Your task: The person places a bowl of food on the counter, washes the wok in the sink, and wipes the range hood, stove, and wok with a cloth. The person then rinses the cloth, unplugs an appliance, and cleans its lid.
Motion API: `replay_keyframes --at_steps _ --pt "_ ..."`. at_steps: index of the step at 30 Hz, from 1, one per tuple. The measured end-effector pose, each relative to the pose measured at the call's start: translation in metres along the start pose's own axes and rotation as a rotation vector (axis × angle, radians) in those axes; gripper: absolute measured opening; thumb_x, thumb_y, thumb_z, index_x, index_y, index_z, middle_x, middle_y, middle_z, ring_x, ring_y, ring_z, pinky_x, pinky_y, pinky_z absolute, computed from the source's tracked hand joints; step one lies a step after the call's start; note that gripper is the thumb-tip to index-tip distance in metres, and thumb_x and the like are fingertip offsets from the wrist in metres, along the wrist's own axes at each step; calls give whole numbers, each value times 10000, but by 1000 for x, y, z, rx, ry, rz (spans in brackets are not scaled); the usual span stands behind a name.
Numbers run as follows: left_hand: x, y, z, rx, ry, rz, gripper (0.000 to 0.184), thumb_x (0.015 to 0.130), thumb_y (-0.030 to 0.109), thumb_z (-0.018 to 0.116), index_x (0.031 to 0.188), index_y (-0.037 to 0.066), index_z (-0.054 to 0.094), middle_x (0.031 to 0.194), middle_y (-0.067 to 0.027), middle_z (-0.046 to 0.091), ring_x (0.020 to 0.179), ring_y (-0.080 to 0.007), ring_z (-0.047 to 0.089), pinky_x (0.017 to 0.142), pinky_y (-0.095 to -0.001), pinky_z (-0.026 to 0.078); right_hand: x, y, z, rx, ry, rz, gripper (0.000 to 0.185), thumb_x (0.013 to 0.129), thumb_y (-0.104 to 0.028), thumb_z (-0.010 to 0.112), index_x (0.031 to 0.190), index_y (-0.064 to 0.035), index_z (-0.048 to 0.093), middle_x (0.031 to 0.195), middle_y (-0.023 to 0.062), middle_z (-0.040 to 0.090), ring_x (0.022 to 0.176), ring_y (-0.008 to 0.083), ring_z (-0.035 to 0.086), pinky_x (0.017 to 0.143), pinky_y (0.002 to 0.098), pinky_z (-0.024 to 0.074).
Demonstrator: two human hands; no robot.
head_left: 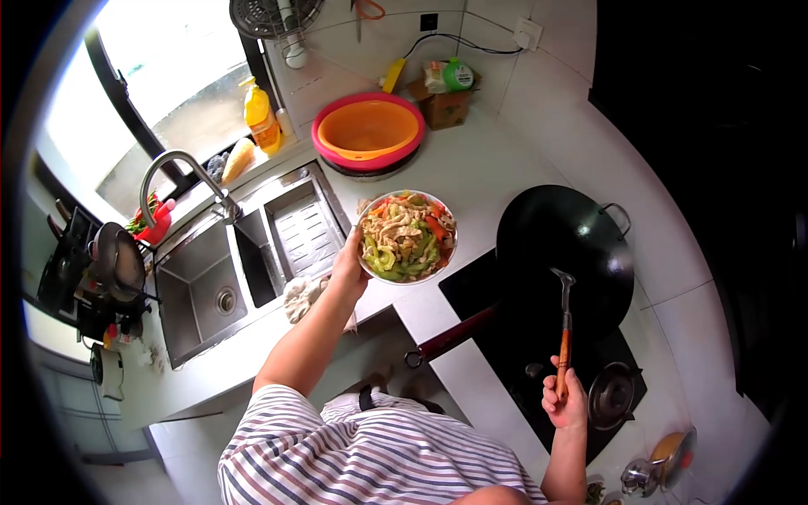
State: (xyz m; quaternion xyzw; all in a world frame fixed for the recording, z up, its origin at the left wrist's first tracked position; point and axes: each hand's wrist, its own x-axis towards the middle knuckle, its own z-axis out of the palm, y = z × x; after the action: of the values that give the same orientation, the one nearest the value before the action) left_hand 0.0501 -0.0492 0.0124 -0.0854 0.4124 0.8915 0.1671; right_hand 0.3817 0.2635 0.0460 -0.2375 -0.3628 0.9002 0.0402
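My left hand (pixel 348 265) grips the rim of a white bowl (pixel 455 244) from its left side, above the counter near the sink. Heaped in it is a stir-fry (pixel 406 234) of pale meat strips, green pepper and red-orange pieces. The wooden handle of a spatula (pixel 565 341) is wrapped in my right hand (pixel 565 397). Its metal head lies over the inside of a black wok (pixel 539 240), whether touching I cannot tell. The wok sits on the black cooktop (pixel 471 282), its dark red handle (pixel 454 335) pointing toward my body.
A steel double sink (pixel 202 286) with a curved faucet (pixel 181 156) lies left. At the back stand nested orange and pink basins (pixel 370 126), a small cardboard box (pixel 446 108) and a yellow bottle (pixel 261 118). A cloth (pixel 303 299) rests by the sink's edge. Another burner (pixel 612 396) is near my right hand.
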Motion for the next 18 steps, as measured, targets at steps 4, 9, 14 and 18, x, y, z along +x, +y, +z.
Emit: replay_keyframes --at_steps 4,9,14,18 --pt "-27 18 -33 18 156 -24 452 917 360 441 1214 19 444 1167 -130 544 1029 -246 560 892 -378 461 -7 -14 13 -386 112 13 426 922 -350 438 1210 -36 427 812 138 622 550 203 577 404 297 448" --pt "-55 43 -76 -129 152 5 434 919 351 440 1197 18 450 1156 -138 546 1024 -248 562 880 -390 470 -12 -40 81 -1254 325 -665 319 898 -116 465 1198 -7 466 841 24 542 705 93 519 635 200 430" --pt "-84 73 -133 -151 97 55 417 932 343 415 1188 17 460 1160 -123 545 1041 -230 550 885 -369 465 32 45 232 -1532 -241 -834 357 839 4 455 1195 -9 468 842 115 538 721 204 536 652 291 443" --pt "-108 101 -195 -131 104 61 423 924 356 443 1177 18 470 1161 -104 545 1030 -204 545 887 -346 453 65 138 306 -1611 -400 -764 442 824 -21 430 1262 -73 408 941 188 555 842 371 561 720 419 463"
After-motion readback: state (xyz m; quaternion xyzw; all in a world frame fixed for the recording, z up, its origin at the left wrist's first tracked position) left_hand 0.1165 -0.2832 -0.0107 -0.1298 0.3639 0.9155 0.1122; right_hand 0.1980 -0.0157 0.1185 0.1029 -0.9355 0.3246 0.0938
